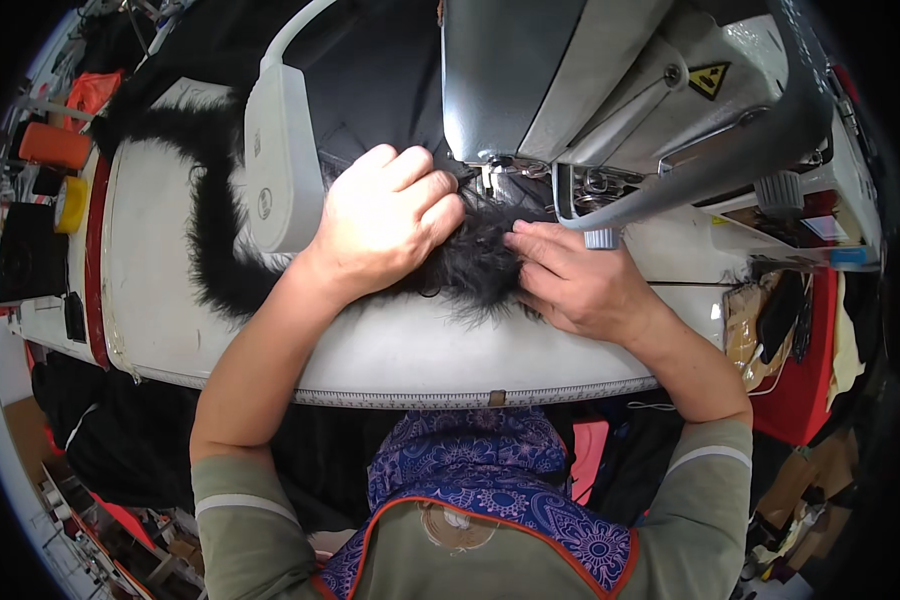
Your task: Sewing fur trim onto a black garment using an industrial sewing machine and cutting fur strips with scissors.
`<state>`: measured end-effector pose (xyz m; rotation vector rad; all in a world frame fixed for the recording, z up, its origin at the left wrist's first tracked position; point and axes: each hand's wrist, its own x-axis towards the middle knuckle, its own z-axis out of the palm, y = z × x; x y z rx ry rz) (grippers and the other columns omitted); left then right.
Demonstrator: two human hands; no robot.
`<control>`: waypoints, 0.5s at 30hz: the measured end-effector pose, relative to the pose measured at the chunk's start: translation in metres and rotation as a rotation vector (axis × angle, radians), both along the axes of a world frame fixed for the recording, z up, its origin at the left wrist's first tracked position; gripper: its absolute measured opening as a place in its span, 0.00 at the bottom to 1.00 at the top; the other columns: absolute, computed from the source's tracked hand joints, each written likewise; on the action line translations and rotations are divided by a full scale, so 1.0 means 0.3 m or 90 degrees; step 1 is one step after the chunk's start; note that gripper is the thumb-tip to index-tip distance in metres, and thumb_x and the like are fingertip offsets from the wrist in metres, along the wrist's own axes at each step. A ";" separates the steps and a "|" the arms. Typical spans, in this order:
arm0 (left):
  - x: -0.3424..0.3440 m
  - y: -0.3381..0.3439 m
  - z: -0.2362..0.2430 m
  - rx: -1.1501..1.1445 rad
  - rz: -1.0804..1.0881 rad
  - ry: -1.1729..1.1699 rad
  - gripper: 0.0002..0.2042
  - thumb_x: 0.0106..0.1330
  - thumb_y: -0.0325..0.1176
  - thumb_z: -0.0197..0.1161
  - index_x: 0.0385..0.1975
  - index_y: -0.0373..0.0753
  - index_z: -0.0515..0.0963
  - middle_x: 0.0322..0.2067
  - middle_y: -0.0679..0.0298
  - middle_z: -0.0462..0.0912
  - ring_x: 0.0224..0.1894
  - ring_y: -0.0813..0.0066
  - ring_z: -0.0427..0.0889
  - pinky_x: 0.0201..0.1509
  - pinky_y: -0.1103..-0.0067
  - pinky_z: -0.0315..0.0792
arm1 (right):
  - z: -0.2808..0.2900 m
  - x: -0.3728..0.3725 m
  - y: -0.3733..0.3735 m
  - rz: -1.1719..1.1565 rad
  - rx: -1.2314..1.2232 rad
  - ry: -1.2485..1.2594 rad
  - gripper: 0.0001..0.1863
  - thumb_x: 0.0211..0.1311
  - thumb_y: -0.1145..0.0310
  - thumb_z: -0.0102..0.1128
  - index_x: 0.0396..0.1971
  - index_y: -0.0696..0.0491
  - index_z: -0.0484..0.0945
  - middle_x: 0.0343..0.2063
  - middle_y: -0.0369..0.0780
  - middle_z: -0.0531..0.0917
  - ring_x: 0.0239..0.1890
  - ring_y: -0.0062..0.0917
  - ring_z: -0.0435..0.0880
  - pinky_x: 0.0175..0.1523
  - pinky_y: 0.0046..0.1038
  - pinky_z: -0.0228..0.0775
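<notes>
A strip of black fluffy trim (480, 275) lies under the sewing machine (505, 80), by its needle area and presser foot (500, 185). My left hand (390, 215) has its fingers curled down on the trim and dark fabric, just left of the foot. My right hand (570, 275) is closed on the trim to the right, just below a curved grey guard (690, 185). The trim runs left behind a white device (285, 160) and loops over the white table (180, 330). Dark fabric (370, 90) lies behind my left hand; my fingertips are partly hidden in the fluff.
At the left edge are an orange container (56, 144), a yellow roll (69, 205) and a dark box (33, 250). A red bin (815, 390) and cardboard scraps (750, 330) sit at the right. A measuring tape (420, 398) runs along the table's front edge.
</notes>
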<state>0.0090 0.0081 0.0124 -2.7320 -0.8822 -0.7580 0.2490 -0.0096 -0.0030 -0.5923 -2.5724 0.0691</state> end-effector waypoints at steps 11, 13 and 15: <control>0.004 -0.065 0.000 -0.174 -0.162 -0.159 0.11 0.35 0.30 0.61 0.22 0.36 0.74 0.39 0.63 0.80 0.44 0.64 0.77 0.45 0.71 0.73 | 0.009 0.018 0.016 -0.070 -0.018 0.002 0.08 0.44 0.73 0.62 0.28 0.54 0.77 0.35 0.40 0.82 0.39 0.30 0.82 0.35 0.27 0.76; -0.007 -0.088 -0.034 -0.217 -0.180 -0.086 0.11 0.37 0.31 0.64 0.23 0.36 0.74 0.41 0.60 0.81 0.45 0.61 0.80 0.48 0.68 0.74 | 0.008 0.019 0.009 -0.076 -0.020 -0.013 0.08 0.45 0.74 0.62 0.29 0.55 0.77 0.36 0.40 0.82 0.39 0.31 0.82 0.36 0.27 0.76; -0.018 -0.100 -0.066 -0.181 -0.165 -0.064 0.12 0.38 0.31 0.64 0.25 0.36 0.75 0.42 0.60 0.81 0.47 0.63 0.79 0.49 0.68 0.74 | 0.001 0.026 0.007 -0.084 -0.025 -0.027 0.09 0.45 0.74 0.61 0.30 0.55 0.77 0.37 0.41 0.82 0.40 0.31 0.82 0.37 0.27 0.76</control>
